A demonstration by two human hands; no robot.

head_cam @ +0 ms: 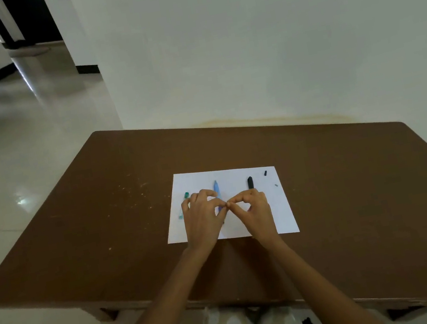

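- Across the lower middle of the frame, the brown table (352,180) carries everything. Its near edge runs close under the forearms, so I judge that anything rolling toward the bottom of the frame could drop off.
- At frame centre the white sheet (279,216) lies loose. A dragging wrist could slide it and scatter what it holds.
- The left hand (204,216) and right hand (255,208) meet over the sheet, each with thumb and forefinger curled into a ring, and the tips of both hands touch. I cannot tell whether a tiny part is pinched there. If one is, a slip could flick it away.
- The blue pen (216,188) lies on the sheet pointing up-frame, its lower end hidden behind the left hand. A nudge from those knuckles could roll it.
- The black pen (250,182) lies just above the right hand and runs the same risk.
- The green piece (186,195) sits beside the left hand's outer fingers.
- The small black piece (265,173) and grey speck (276,185), at the sheet's upper right, are the easiest to lose.
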